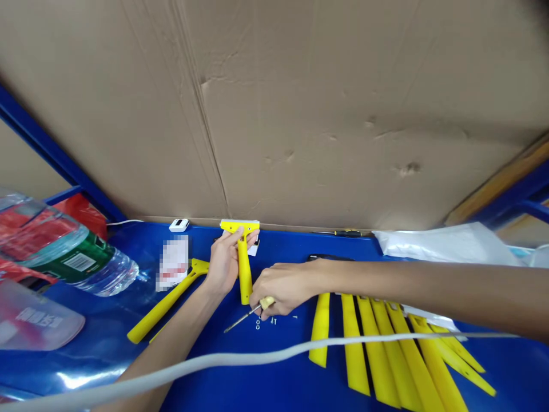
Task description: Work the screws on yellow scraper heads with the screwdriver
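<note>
One yellow scraper (245, 272), gripped near its top by the left hand (223, 260) | one screwdriver (242, 320), gripped in the right hand (283, 286) | tiny screws (274, 321) lie close by on the blue table (257, 386)

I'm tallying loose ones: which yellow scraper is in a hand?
The middle scraper, gripped by the left hand; the other scrapers lie on the blue table.
</note>
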`<state>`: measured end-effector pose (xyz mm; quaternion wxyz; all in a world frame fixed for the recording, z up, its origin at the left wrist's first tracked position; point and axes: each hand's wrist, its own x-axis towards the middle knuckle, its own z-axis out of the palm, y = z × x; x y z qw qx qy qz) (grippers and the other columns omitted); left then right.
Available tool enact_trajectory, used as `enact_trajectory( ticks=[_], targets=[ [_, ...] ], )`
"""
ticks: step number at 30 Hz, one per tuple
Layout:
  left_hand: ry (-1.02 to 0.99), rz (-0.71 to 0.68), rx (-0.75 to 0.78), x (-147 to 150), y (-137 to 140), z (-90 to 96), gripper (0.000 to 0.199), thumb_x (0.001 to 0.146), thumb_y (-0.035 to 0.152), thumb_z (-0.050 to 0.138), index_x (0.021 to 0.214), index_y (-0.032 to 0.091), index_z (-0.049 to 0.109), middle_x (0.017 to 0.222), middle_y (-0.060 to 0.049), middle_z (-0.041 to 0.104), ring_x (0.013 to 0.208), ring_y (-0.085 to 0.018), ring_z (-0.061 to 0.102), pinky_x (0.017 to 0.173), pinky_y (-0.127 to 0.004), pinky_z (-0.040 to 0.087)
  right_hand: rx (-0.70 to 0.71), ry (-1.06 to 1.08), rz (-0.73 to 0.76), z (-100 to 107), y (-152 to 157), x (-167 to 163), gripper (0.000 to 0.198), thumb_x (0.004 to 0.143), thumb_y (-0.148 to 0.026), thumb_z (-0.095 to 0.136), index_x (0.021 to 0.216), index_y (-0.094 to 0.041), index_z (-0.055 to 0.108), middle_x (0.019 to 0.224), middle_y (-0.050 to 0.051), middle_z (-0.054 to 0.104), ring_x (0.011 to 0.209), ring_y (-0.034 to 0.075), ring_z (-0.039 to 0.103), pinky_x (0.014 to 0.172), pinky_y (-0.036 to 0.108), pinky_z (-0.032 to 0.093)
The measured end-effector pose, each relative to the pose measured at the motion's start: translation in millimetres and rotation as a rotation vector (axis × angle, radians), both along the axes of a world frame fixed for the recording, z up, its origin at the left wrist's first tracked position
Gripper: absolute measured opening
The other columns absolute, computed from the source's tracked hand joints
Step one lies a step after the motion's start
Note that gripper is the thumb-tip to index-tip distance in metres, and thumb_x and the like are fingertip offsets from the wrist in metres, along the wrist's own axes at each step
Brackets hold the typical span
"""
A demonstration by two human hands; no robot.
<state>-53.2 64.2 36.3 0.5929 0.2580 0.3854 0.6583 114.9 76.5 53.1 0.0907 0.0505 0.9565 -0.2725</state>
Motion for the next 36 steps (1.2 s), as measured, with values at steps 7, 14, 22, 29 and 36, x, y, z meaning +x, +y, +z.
enact_trajectory(
  ticks=[7,14,22,29,36],
  targets=[
    [0.022,-0.002,0.004,2.2,-1.0,-0.8,0.006,0.093,0.009,0.069,0.097,0.01,0.073,0.108,-0.015,0.082,0.105,-0.025,0.08,0.11,-0.039,0.059,-0.006,0.02,-0.006,-2.3,-2.9,1.4,0.014,0.098,-0.026,0.068,0.11,-0.02,0.072,0.103,0.002,0.079,0.082,0.015,0.067,0.062,0.024,0.038],
    [0.045,-0.018,0.032,1.9,-0.2,-2.9,0.01,0.093,0.013,0.072,0.102,0.01,0.073,0.114,-0.015,0.081,0.107,-0.026,0.08,0.109,-0.04,0.059,-0.054,0.037,0.046,-4.4,-4.5,-1.3,0.01,0.097,-0.02,0.066,0.106,-0.02,0.072,0.099,0.0,0.078,0.078,0.013,0.064,0.063,0.023,0.04],
    [0.027,-0.021,0.021,4.3,-4.5,2.6,0.005,0.092,0.009,0.071,0.096,0.011,0.073,0.104,-0.011,0.082,0.103,-0.023,0.081,0.103,-0.034,0.062,0.085,-0.079,0.004,4.6,-13.0,-1.7,0.008,0.101,-0.024,0.068,0.104,-0.017,0.069,0.104,0.004,0.078,0.085,0.015,0.068,0.062,0.026,0.038],
    [0.001,-0.037,0.027,1.9,-3.5,-2.8,0.007,0.091,0.011,0.073,0.098,0.011,0.073,0.109,-0.014,0.081,0.107,-0.025,0.08,0.105,-0.036,0.061,0.337,-0.118,0.031,20.2,-25.4,6.8,0.011,0.097,-0.008,0.06,0.101,-0.013,0.067,0.111,0.008,0.076,0.077,0.017,0.063,0.056,0.033,0.028],
    [0.051,-0.178,0.011,6.7,-3.3,-11.4,0.01,0.084,0.016,0.08,0.09,0.012,0.073,0.097,-0.012,0.081,0.095,-0.025,0.08,0.088,-0.034,0.065,0.47,0.044,-0.07,37.6,-17.2,24.1,0.016,0.098,-0.006,0.053,0.105,-0.013,0.065,0.11,0.009,0.074,0.075,0.016,0.058,0.057,0.033,0.031]
  ],
)
